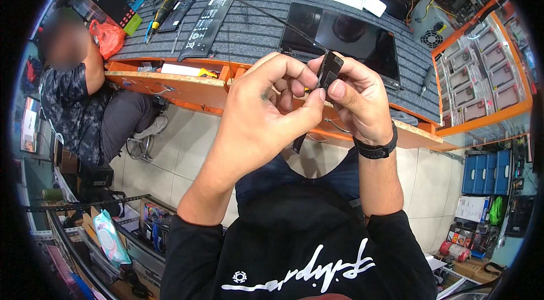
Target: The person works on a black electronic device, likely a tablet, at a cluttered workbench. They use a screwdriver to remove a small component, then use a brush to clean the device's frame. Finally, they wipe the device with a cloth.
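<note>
1. Surface: worktable topped with a grey, dark-striped mat [249, 30]; orange drawer [170, 89] pulled out at the near edge.
2. On the mat: a dark screen [368, 45] lying flat, centre-right; a flat black battery [207, 28] and a yellow-and-black screwdriver [163, 12] farther left.
3. Room: pale tiled floor [181, 141]; seated co-worker [71, 107] at left; orange-framed case [481, 127] at right, blue drawer unit [485, 174] below it.
4. Dark piece [332, 67]: small, raised between both hands, near side of the screen, above the table's front edge.
5. Long axis stands steeply in view; upper end leans right and away from the wearer, lower end runs toward the left fingertips.
6. Thin black strip [284, 23] slants from far left down to the hands; cannot tell whether it joins the piece.
7. Left hand [272, 98]: thumb and fingers pinched on the piece's lower end.
8. Right hand [360, 93]: thumb and fingers closed about its upper part; black watch [376, 147] on that wrist.
</note>
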{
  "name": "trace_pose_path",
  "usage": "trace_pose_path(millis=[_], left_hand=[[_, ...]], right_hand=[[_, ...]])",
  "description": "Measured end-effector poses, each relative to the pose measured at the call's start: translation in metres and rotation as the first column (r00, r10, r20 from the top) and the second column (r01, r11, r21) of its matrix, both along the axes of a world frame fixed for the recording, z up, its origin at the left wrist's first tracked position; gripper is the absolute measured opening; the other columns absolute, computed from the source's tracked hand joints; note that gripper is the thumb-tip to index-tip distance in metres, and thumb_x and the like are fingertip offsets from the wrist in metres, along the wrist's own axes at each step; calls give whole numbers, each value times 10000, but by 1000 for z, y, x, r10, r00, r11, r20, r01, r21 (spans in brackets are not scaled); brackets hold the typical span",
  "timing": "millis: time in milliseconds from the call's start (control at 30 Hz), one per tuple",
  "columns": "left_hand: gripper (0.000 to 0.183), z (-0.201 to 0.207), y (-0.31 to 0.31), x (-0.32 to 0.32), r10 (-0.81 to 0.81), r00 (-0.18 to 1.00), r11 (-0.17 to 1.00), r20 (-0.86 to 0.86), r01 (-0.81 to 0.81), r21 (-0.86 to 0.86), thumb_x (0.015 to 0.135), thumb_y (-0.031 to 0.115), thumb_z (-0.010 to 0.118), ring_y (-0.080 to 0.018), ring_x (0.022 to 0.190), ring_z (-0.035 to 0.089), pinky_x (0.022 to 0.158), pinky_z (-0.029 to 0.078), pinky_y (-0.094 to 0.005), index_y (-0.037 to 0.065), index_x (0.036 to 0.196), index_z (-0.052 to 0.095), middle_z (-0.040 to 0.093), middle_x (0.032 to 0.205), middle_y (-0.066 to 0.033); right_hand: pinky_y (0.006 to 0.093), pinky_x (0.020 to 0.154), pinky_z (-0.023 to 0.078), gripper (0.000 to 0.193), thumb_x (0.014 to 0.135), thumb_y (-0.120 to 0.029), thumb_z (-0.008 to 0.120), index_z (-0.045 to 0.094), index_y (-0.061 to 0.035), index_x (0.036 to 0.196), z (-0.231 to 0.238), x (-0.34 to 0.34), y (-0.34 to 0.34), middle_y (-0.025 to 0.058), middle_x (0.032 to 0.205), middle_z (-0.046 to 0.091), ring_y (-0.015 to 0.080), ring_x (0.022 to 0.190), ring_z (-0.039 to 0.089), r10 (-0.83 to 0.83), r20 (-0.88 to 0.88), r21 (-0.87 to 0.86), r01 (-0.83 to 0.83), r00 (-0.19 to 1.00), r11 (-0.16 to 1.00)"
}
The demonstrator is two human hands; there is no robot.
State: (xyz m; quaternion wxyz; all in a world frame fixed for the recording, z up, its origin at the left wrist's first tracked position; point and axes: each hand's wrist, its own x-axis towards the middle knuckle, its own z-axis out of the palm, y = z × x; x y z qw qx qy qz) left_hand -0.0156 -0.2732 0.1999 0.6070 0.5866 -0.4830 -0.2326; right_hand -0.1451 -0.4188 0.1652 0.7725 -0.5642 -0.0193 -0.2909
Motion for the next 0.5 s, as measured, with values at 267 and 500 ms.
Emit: trace_pose_path(millis=[267,500], left_hand=[[129,-3,-2,8,-63,991,996,-114,70,53,1001,47,694,-99,949,677,858,530,-241,-44,1087,663,714,1015,-62],[123,-7,-4,10,-37,995,999,-98,38,9,999,42,694,-101,939,679,847,532,-242,-49,1078,671,712,1011,-63]], right_hand=[[308,928,553,361,974,-184,754,699,42,1250,-1,0,1,67,1131,684,160,1061,664,-35,-13,-5,35,999,999],[281,847,579,353,984,-190,743,698,38,1250,-2,0,2,64,1117,686,147,1030,671,-45,-34,33,46,998,998]])
